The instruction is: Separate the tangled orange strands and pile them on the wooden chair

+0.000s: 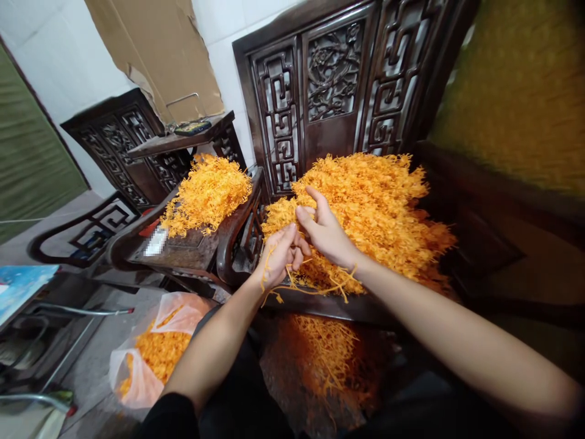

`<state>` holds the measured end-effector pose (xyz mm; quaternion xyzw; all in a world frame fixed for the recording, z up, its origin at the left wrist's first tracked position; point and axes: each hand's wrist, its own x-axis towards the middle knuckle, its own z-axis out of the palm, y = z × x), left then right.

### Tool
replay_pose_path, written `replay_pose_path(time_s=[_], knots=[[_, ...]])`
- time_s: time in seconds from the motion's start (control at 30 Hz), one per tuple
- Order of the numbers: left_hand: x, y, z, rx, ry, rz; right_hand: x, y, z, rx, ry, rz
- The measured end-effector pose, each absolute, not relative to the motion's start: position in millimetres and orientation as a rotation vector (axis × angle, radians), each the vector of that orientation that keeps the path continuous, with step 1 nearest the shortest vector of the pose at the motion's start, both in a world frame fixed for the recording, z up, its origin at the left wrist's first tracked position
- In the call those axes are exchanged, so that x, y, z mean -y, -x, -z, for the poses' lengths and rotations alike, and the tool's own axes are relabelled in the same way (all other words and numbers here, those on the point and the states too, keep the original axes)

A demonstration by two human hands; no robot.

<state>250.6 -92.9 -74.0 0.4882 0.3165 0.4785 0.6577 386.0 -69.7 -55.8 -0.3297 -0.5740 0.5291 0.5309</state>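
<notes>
A large heap of orange stringy pieces (370, 207) lies on a dark carved wooden seat. In front of it my two hands meet. My left hand (282, 253) has its fingers curled in a pinch on an orange strand (304, 290), which trails below and across both wrists. My right hand (322, 227) is beside it, thumb and forefinger close together at the left fingertips; whatever lies between them is too small to make out. More orange pieces (326, 347) are below the seat's front edge.
A smaller orange pile (212, 192) sits on another wooden chair (196, 247) at the left. A pinkish plastic bag (148, 375) of orange pieces stands on the floor. A phone (192, 128) lies on a small wooden table (171, 144). A blue-topped table (22, 289) is far left.
</notes>
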Motion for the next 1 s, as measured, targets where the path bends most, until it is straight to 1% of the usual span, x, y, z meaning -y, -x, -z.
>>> replay_pose_path(time_s=[0.13, 0.3, 0.4, 0.5, 0.67, 0.77, 0.9, 1.0], knots=[[94.1, -256.2, 72.2, -0.68, -1.065, -1.083, 74.9, -378.6, 52.1, 1.302, 0.835, -1.343], [95.0, -259.2, 65.0, -0.645, -1.011, -1.065, 74.7, -368.7, 46.7, 1.123, 0.922, -1.584], [96.0, -258.6, 61.5, -0.643, -0.997, -1.044, 75.6, -366.7, 45.0, 1.09, 0.891, -1.587], [98.4, -258.7, 59.8, -0.641, -1.001, -1.04, 72.0, -367.7, 48.8, 1.067, 0.928, -1.47], [104.0, -265.7, 59.2, -0.659, -0.96, -1.027, 47.3, -373.0, 61.3, 1.004, 1.032, -0.999], [109.8, -268.3, 57.7, -0.67, -0.926, -1.041, 24.7, -389.1, 61.9, 1.064, 1.042, -0.902], [117.4, -259.4, 56.3, -0.641, -1.076, -0.998, -0.4, -432.9, 54.9, 0.74, 1.058, -1.081], [115.2, -246.9, 56.9, -0.712, -1.181, -0.97, 1.6, -452.3, 50.9, 0.783, 0.912, -1.37]])
